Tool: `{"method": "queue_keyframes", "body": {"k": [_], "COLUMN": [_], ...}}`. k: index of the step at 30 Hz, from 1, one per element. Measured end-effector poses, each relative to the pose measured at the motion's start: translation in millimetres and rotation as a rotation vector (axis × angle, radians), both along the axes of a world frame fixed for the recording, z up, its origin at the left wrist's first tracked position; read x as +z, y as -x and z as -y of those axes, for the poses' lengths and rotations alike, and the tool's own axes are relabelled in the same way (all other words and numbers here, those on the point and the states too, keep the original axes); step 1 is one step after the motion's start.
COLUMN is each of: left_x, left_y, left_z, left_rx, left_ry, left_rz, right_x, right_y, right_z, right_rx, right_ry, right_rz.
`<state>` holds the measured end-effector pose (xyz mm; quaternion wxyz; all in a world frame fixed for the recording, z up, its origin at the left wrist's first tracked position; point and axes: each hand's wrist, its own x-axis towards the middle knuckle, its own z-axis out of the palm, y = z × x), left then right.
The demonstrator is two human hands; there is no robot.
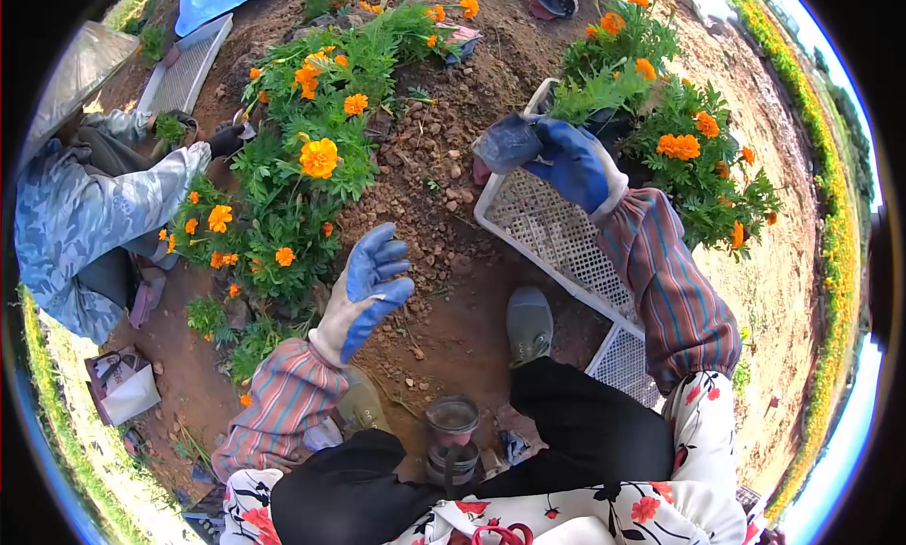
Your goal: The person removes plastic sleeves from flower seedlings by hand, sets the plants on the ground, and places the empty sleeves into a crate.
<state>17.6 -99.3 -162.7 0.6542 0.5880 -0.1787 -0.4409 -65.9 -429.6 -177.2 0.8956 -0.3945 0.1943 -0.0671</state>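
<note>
My right hand (578, 164), in a blue-and-white glove, grips a dark plastic plant pot (508, 145) that is tilted on its side. It is over the upper end of a white slatted crate (538, 229), beside marigold plants (679, 147) with orange blooms. Whether the pot holds soil I cannot tell. My left hand (366, 285), gloved the same way, hovers over bare soil with its fingers apart and nothing in them. Left of it grows a dense clump of marigolds (293, 182).
A person in a camouflage jacket (104, 205) sits at the left, a dark-gloved hand (229, 139) by the flowers. Stacked pots (452, 441) stand between my feet. A second crate (626, 364) lies by my right knee. Farther off are a white tray (189, 68) and a bag (123, 386).
</note>
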Motion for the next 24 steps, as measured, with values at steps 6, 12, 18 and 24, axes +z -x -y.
{"method": "queue_keyframes", "body": {"k": [6, 12, 18, 24], "left_x": [-23.4, -25.0, -28.9, -30.0], "left_y": [0.9, -3.3, 3.8, 4.3], "left_z": [43.0, 30.2, 14.0, 1.4], "left_rx": [-0.061, -0.215, -0.102, 0.072], "left_ry": [0.205, -0.006, -0.103, -0.045], "left_rz": [-0.418, -0.045, -0.178, -0.339], "right_x": [10.7, -8.7, -3.1, -22.1], "right_y": [7.6, 12.8, 15.1, 13.4], "right_z": [-110.2, -139.9, -149.2, -145.4], "right_rx": [0.154, 0.209, 0.228, 0.206], "right_ry": [-0.224, -0.124, -0.222, -0.366], "right_rz": [0.126, -0.073, -0.081, 0.008]}}
